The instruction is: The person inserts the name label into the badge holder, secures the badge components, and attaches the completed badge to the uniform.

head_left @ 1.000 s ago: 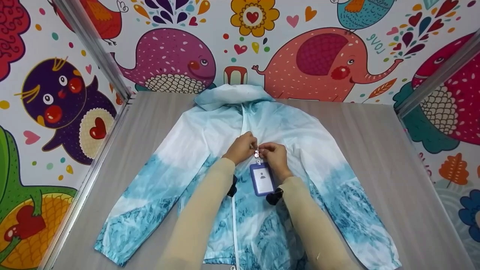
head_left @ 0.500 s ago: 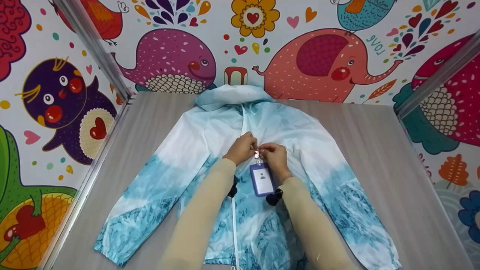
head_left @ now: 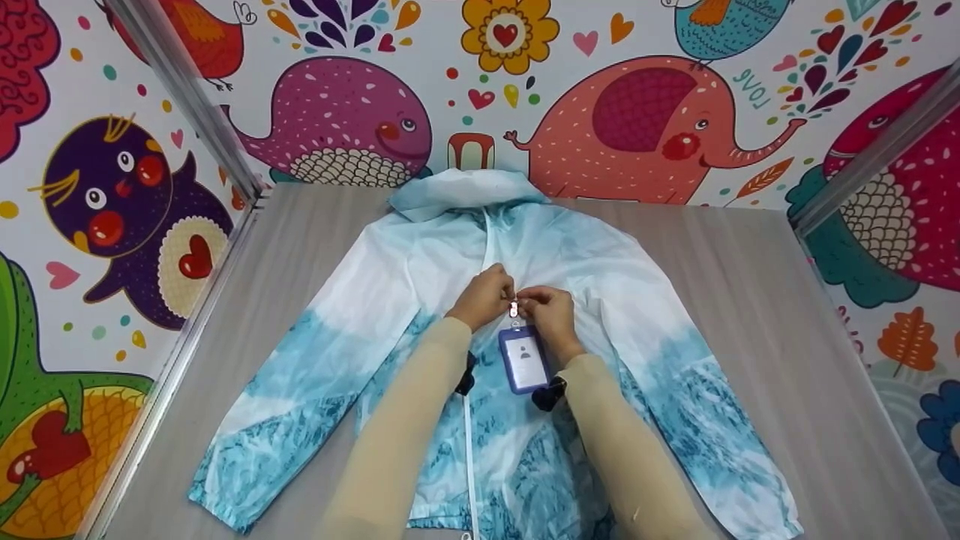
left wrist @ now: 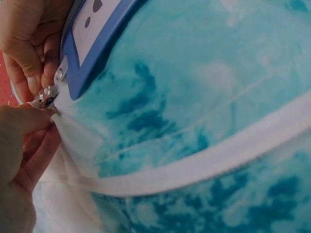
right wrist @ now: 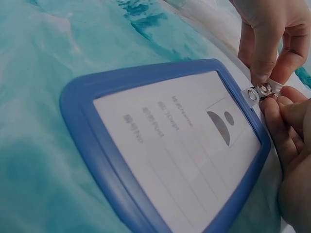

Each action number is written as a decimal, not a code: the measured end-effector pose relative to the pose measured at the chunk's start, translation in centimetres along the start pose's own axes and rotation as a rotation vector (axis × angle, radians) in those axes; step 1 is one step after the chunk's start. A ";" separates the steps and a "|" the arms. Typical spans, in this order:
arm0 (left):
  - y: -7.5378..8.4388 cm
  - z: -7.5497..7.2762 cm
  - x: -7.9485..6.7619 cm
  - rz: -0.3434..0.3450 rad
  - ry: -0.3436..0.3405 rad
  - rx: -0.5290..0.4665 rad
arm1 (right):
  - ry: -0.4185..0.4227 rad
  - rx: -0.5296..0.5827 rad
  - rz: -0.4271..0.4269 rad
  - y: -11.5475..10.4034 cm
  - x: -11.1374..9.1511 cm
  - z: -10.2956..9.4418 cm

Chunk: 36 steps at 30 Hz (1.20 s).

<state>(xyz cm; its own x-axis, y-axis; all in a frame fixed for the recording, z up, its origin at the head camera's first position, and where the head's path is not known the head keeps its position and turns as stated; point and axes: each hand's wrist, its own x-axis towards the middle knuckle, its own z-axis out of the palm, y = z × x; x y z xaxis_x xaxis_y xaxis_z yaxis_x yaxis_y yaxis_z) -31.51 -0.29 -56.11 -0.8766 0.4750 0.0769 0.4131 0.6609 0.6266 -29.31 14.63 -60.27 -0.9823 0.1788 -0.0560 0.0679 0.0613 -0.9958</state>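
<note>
A white and teal hooded jacket (head_left: 450,259) lies spread with its sleeves out to both sides. Over its chest my left hand (head_left: 484,296) pinches a fold of white fabric (left wrist: 73,133) between thumb and fingers. Close beside it, my right hand (head_left: 551,319) pinches the small metal clip (left wrist: 47,93) of an ID badge holder, right at the fold. The blue-framed badge holder (head_left: 524,361) hangs by a clear strap (right wrist: 251,95) below the clip and lies over the jacket front. Fingertips partly hide the clip's jaws.
A wood-grain table (head_left: 307,225) bears the jacket. Its white zip (head_left: 469,457) runs down the front, with a zip pull near the hem. Cartoon-printed walls (head_left: 600,22) stand behind and at both sides, with metal rails (head_left: 172,90) along the corners.
Both hands stay in almost the same place. The metal clip has turned slightly between the fingers, and the badge holder has shifted a tiny bit.
</note>
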 end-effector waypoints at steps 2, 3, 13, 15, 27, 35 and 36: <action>0.0 0.0 0.0 0.003 -0.001 0.005 | 0.000 -0.002 0.004 0.0 0.0 0.0; 0.0 0.0 0.0 0.004 -0.003 0.006 | -0.001 -0.001 0.005 0.0 0.0 0.0; 0.0 0.0 0.0 0.002 0.002 0.017 | -0.001 -0.024 0.000 -0.3 -0.2 0.0; 0.0 0.0 -0.1 0.002 0.004 0.012 | 0.000 -0.019 0.003 -0.3 -0.2 0.0; -0.1 0.0 -0.3 0.027 0.032 -0.003 | 0.000 0.011 0.009 -0.3 -0.2 0.1; -0.2 0.3 -0.4 0.016 0.038 -0.005 | -0.033 0.015 0.045 -0.5 -0.1 -0.1; -0.2 0.3 -0.5 0.013 0.035 -0.005 | -0.025 0.015 0.043 -0.4 -0.1 -0.1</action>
<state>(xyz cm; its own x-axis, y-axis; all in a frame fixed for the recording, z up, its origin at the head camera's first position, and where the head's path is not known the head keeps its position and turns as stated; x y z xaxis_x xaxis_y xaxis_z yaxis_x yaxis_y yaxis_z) -31.09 -0.45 -56.52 -0.8796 0.4623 0.1122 0.4231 0.6522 0.6291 -29.20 14.68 -59.81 -0.9826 0.1560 -0.1006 0.1081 0.0398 -0.9933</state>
